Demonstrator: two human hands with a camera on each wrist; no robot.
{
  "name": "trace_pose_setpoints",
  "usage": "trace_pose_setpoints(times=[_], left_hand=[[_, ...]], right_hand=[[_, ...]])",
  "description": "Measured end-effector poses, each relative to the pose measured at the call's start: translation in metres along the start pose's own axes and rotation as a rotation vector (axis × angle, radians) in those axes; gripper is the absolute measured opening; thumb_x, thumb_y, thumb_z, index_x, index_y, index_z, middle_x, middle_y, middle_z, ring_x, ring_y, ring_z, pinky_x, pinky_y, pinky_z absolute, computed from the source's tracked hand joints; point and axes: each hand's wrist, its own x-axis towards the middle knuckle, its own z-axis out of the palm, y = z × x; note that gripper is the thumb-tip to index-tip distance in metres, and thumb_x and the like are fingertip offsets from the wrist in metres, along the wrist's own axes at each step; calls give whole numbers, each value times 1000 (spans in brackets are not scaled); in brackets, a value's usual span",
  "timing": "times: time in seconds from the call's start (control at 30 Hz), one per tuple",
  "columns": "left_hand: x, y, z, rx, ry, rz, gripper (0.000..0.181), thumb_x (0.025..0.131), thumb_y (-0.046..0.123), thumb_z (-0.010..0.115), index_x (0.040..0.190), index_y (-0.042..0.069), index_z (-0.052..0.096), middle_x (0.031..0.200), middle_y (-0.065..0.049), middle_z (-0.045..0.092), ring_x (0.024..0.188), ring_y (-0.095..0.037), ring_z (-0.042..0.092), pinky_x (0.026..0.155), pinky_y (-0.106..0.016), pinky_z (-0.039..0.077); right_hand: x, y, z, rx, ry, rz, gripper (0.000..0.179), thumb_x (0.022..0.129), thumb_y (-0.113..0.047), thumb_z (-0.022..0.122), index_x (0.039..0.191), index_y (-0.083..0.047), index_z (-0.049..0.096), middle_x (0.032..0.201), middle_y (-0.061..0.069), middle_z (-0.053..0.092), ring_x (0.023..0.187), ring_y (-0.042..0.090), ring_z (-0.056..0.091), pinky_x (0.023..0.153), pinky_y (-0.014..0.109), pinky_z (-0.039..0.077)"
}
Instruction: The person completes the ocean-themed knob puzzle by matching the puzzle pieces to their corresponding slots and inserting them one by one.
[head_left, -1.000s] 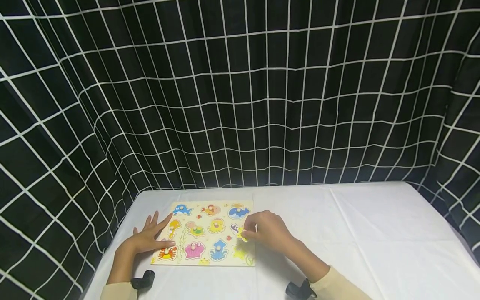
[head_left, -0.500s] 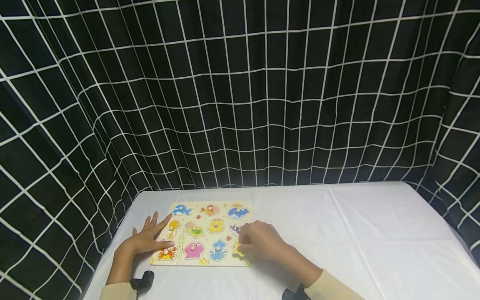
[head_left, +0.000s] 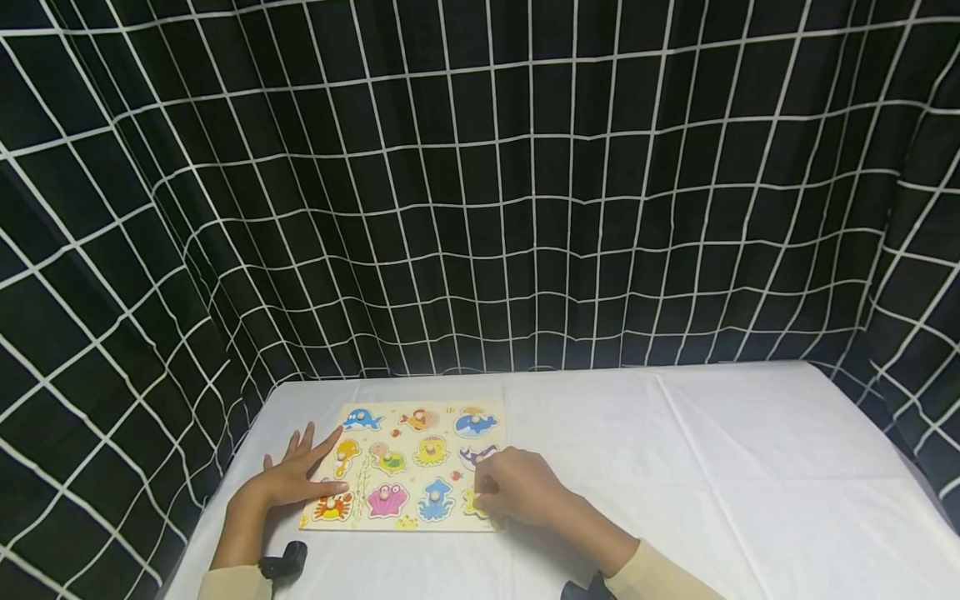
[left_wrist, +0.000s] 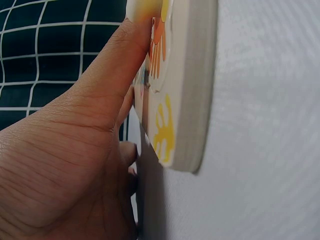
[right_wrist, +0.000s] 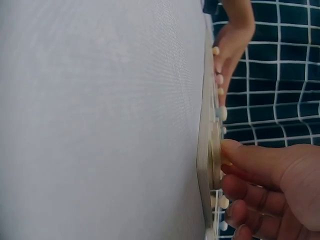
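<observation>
A pegged sea-animal puzzle board (head_left: 412, 487) lies flat on the left half of the table. My right hand (head_left: 521, 487) pinches a yellow puzzle piece (head_left: 470, 502) between thumb and fingers, over the board's lower right corner. Seen from the right wrist, that piece (right_wrist: 216, 155) sits slightly proud of the board and the fingers partly cover its knob. My left hand (head_left: 288, 479) rests with spread fingers on the board's left edge, the thumb (left_wrist: 117, 55) lying over the orange crab piece (head_left: 332, 505). Just above the right fingers shows a purple sea-animal piece (head_left: 477, 456), partly hidden.
Other knobbed pieces sit in the board, among them a blue squid (head_left: 435, 502), a pink shell (head_left: 387, 502) and a blue whale (head_left: 476, 422). A white cloth (head_left: 675, 467) covers the table. Behind it hangs a black curtain (head_left: 555, 225) with white grid lines.
My right hand has moved down toward the board's lower right corner with the yellow puzzle piece, which now lies over the star-shaped spot there. The left hand stays in place.
</observation>
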Motion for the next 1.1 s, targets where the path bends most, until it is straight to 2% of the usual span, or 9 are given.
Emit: trace_pose_setpoints(times=[0.23, 0.53, 1.1], left_hand=[[7, -11, 6, 13, 22, 6, 114, 70, 78, 71, 161, 25, 26, 167, -26, -2, 152, -50, -9, 104, -80, -16], [5, -8, 4, 9, 26, 3, 114, 70, 78, 72, 161, 25, 26, 167, -26, -2, 152, -51, -8, 104, -80, -16], [6, -9, 6, 7, 27, -2, 116, 69, 78, 72, 161, 23, 27, 167, -27, -2, 151, -51, -9, 104, -80, -17]], right_hand=[[0, 1, 3, -5, 4, 8, 11, 81, -30, 85, 80, -23, 75, 69, -19, 63, 65, 0, 52, 65, 25, 46], [1, 1, 2, -9, -12, -5, 9, 82, -27, 84, 82, -22, 77, 71, -18, 64, 69, 2, 54, 67, 26, 48], [-2, 1, 1, 51, -27, 8, 10, 83, -27, 83, 86, -19, 77, 72, -18, 64, 69, 1, 54, 69, 26, 48]])
